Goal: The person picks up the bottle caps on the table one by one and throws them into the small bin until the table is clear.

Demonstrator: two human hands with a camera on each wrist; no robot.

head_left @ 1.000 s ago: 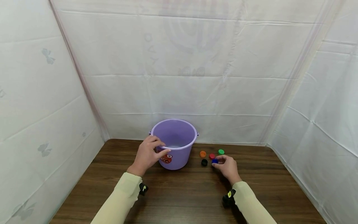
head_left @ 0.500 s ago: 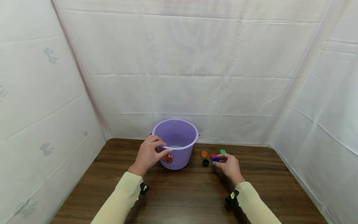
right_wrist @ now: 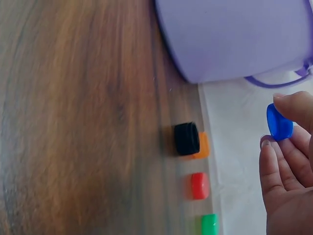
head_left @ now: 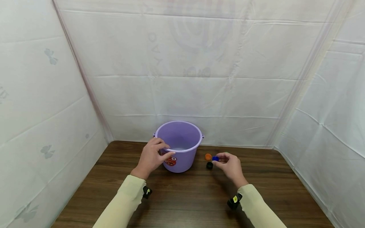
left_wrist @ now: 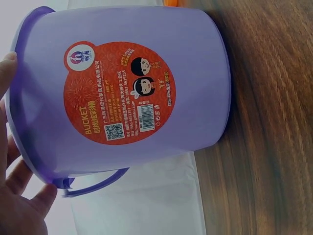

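Note:
A purple bucket (head_left: 185, 160) with a red sticker (left_wrist: 120, 93) stands upright on the wooden table. My left hand (head_left: 149, 158) grips its near left rim between thumb and fingers. Right of the bucket, my right hand (head_left: 232, 167) pinches a blue bottle cap (right_wrist: 279, 122) between thumb and fingertips, lifted above the table. Below it lie a black bottle cap (head_left: 209, 165) and an orange one (head_left: 208, 157). The right wrist view also shows a red cap (right_wrist: 199, 186) and a green cap (right_wrist: 209, 224), both hidden behind the right hand in the head view.
White sheeting (head_left: 182, 95) hangs along the table's back and both sides. Its foot meets the back edge of the dark wooden table (head_left: 182, 202), close behind the bucket. The bucket's handle (left_wrist: 98, 186) hangs down at its side.
My right hand has raised the blue cap off the table and moved it slightly left, toward the bucket. The left hand stays at the bucket rim.

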